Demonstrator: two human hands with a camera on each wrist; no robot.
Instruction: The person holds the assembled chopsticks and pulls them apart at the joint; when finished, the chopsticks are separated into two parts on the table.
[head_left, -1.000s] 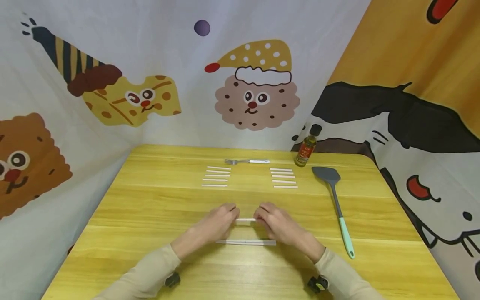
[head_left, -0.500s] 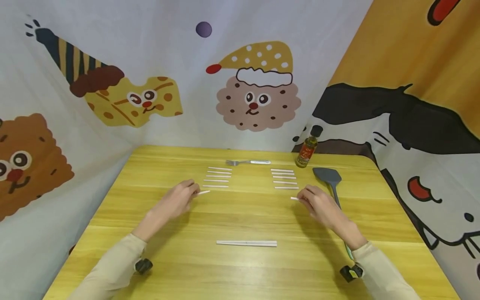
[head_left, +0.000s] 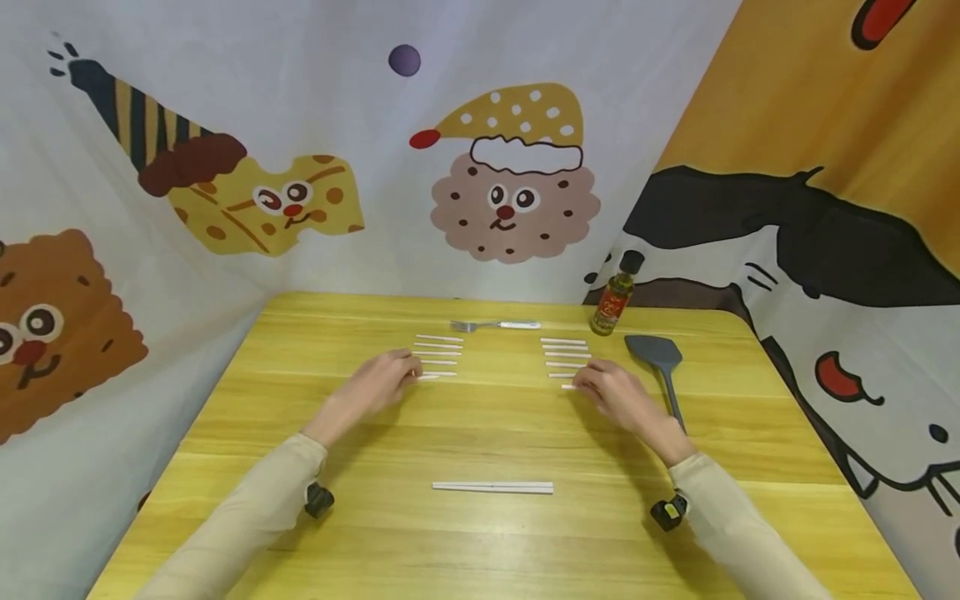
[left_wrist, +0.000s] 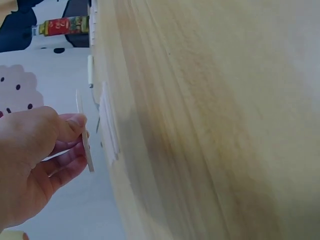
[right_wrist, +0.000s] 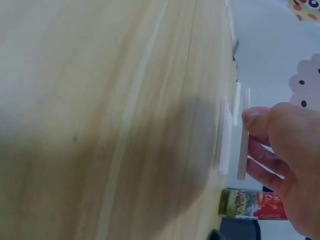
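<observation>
In the head view my left hand (head_left: pixel 378 385) pinches a short white stick (head_left: pixel 428 377) just in front of the left row of short sticks (head_left: pixel 438 353). The left wrist view has that stick (left_wrist: pixel 85 142) between thumb and fingers, apart from the table. My right hand (head_left: pixel 626 404) pinches another short stick (head_left: pixel 567 387) in front of the right row of similar sticks (head_left: pixel 566 354). In the right wrist view this stick (right_wrist: pixel 244 145) also appears raised. Nearer the body lie long white sticks (head_left: pixel 492 487) side by side.
A fork (head_left: pixel 517 325) lies behind the rows. At the back right stands an oil bottle (head_left: pixel 613 300) with a dark cap. A grey spatula (head_left: pixel 656 350) lies to the right, its handle partly hidden by the right arm. The yellow wooden table (head_left: pixel 487 550) meets a printed curtain.
The hands were together on one white stick, then separated with a short piece in each. They have since moved slightly inward, towards the near ends of the two rows.
</observation>
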